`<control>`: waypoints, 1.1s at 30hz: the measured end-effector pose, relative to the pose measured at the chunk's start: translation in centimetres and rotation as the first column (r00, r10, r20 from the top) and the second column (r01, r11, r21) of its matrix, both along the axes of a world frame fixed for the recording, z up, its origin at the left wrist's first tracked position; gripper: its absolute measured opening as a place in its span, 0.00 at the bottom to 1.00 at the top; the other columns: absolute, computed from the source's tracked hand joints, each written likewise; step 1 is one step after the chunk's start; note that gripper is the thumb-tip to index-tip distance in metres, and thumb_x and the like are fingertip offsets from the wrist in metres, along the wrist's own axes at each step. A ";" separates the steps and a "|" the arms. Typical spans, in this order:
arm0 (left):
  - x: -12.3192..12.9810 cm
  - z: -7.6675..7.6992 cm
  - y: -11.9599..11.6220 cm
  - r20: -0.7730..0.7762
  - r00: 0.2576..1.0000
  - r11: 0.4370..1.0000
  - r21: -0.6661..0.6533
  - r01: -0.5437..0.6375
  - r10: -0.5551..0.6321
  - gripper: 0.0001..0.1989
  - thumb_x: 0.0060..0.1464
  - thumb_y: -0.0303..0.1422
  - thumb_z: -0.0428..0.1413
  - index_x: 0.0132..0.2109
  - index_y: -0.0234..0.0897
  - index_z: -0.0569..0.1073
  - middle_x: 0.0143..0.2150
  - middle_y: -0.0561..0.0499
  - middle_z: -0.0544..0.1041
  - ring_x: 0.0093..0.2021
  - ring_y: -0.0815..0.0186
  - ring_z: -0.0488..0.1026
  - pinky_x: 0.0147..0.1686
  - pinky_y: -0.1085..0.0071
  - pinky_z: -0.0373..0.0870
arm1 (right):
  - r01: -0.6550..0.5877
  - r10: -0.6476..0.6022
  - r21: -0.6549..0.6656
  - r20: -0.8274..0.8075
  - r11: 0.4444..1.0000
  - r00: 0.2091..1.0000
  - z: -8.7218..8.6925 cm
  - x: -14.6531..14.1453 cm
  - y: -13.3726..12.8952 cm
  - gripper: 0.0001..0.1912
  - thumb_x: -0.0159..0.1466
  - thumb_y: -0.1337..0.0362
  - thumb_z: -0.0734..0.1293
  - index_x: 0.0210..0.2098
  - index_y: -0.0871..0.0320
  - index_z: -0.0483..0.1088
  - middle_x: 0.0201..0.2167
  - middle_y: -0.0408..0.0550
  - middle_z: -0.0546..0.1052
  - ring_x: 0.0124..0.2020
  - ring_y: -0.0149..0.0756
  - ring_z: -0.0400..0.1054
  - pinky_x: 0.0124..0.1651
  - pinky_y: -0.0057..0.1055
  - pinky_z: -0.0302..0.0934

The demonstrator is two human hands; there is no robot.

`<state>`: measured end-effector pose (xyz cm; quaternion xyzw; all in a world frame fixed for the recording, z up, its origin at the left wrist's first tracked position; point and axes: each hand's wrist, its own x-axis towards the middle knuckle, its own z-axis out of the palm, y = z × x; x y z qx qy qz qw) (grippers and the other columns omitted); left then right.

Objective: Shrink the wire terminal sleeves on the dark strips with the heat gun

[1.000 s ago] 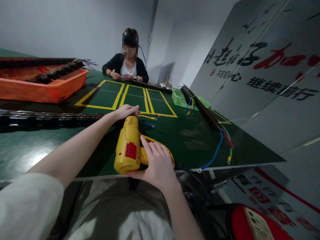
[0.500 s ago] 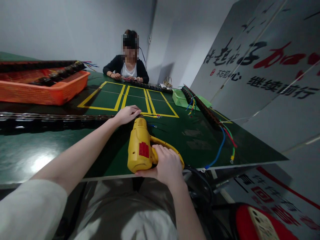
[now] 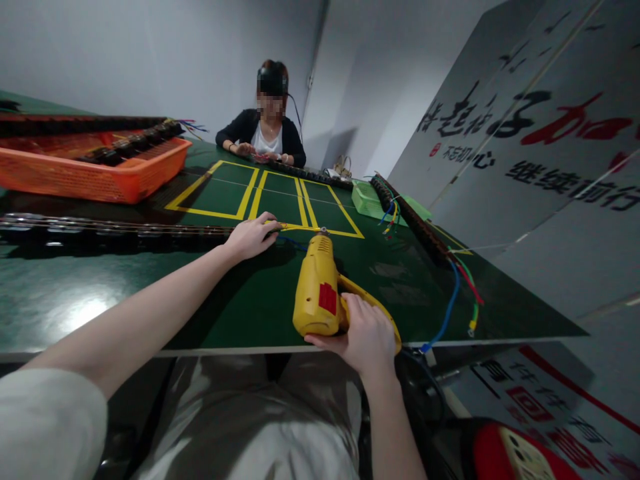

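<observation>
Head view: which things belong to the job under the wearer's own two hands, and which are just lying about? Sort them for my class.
In the job:
- yellow power tool in the right hand
- yellow wire at the left hand
- dark strip by the left hand

Apparently lying about:
- orange basket
- green basket
- blue wire on the right

A glossy green tabletop (image 3: 250,300) forms the work surface, marked with yellow tape lines (image 3: 249,195) in rectangles. A rectangular orange plastic basket (image 3: 125,183) rests at left, with a long, dark segmented strip (image 3: 115,233) on the near side. A light-green plastic basket (image 3: 367,199) stands at right.
</observation>
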<state>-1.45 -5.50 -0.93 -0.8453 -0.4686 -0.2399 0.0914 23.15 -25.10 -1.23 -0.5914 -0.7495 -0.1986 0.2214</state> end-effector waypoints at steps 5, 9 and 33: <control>0.3 0.0 0.2 0.076 0.997 0.999 -0.033 -0.005 0.007 0.17 0.59 0.39 0.44 0.50 0.43 0.72 0.53 0.49 0.69 0.43 0.62 0.73 0.37 0.69 0.69 | -0.010 0.010 0.034 -0.006 0.999 1.000 -0.2 -1.7 -0.6 0.45 0.46 0.27 0.58 0.41 0.62 0.67 0.32 0.52 0.74 0.33 0.43 0.68 0.38 0.36 0.55; 0.3 0.2 0.2 0.064 0.998 0.999 -0.038 -0.010 0.013 0.16 0.60 0.37 0.43 0.49 0.43 0.71 0.50 0.51 0.72 0.43 0.61 0.73 0.35 0.69 0.68 | -0.089 0.089 0.001 -0.030 0.996 0.996 -0.2 -3.7 -0.9 0.42 0.51 0.29 0.57 0.42 0.62 0.66 0.33 0.53 0.75 0.34 0.42 0.68 0.38 0.36 0.54; -0.2 0.3 0.3 0.048 0.999 0.996 -0.086 0.027 -0.023 0.16 0.60 0.35 0.42 0.49 0.43 0.70 0.51 0.51 0.72 0.43 0.62 0.73 0.36 0.69 0.69 | -0.098 0.097 -0.028 -0.018 0.995 0.995 0.2 -1.4 0.7 0.43 0.45 0.28 0.62 0.42 0.60 0.67 0.36 0.49 0.75 0.36 0.41 0.69 0.39 0.34 0.55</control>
